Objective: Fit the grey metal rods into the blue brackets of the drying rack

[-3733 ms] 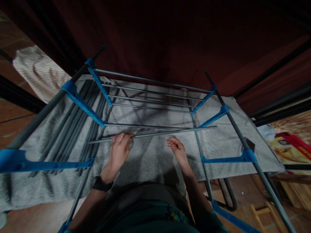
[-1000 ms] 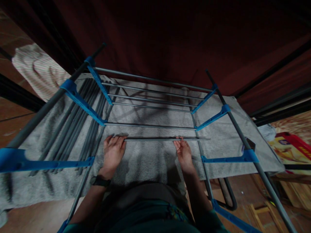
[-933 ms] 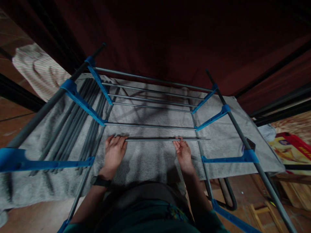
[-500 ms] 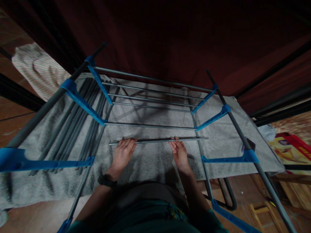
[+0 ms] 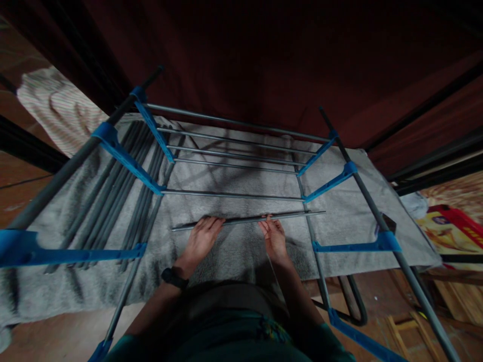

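A loose grey metal tube (image 5: pixel 243 220) runs crosswise in front of me, its right end slightly higher in view than its left. My left hand (image 5: pixel 204 235) is closed over it left of its middle. Fingers of my right hand (image 5: pixel 274 236) pinch the same tube right of its middle. Around both hands stands a rack frame of grey tubes with blue plastic brackets (image 5: pixel 132 171) on the left and matching brackets (image 5: pixel 330 183) on the right. Beyond the held tube, a fixed crossbar (image 5: pixel 234 195) joins the two sides, and several more crossbars lie farther back.
Several loose grey tubes (image 5: pixel 113 201) lie on the grey cloth (image 5: pixel 226 251) at the left. A striped cloth (image 5: pixel 60 108) hangs at the far left. A red and yellow package (image 5: pixel 449 229) sits at the right, above a small wooden frame (image 5: pixel 409 329). Dark red fabric (image 5: pixel 241 60) rises behind.
My left hand has slid right along the tube, closer to my right hand. The tube's left end has dropped a little toward me, and its right end has risen slightly.
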### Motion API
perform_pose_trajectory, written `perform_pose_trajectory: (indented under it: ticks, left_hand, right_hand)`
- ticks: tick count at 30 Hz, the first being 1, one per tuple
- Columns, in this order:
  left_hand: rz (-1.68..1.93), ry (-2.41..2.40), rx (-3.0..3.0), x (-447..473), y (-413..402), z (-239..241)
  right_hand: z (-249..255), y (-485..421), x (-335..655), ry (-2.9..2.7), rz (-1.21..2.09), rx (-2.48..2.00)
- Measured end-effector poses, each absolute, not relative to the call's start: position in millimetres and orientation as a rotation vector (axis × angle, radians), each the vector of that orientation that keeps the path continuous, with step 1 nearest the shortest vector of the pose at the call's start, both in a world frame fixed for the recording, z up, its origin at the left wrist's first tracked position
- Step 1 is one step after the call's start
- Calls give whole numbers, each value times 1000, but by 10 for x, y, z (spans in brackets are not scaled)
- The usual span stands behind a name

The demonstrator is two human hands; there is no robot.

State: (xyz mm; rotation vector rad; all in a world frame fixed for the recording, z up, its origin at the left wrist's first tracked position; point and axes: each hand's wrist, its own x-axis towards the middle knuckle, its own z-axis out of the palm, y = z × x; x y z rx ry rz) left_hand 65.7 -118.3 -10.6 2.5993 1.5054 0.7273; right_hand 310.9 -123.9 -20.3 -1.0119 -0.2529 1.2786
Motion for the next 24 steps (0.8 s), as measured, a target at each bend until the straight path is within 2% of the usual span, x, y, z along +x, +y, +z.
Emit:
perform_pose_trajectory:
  ticks: [24]
  left_hand:
    - [701, 1461, 2582, 725, -1158, -114]
  right_hand:
    - [-189, -1250, 3085, -342, 1349, -983]
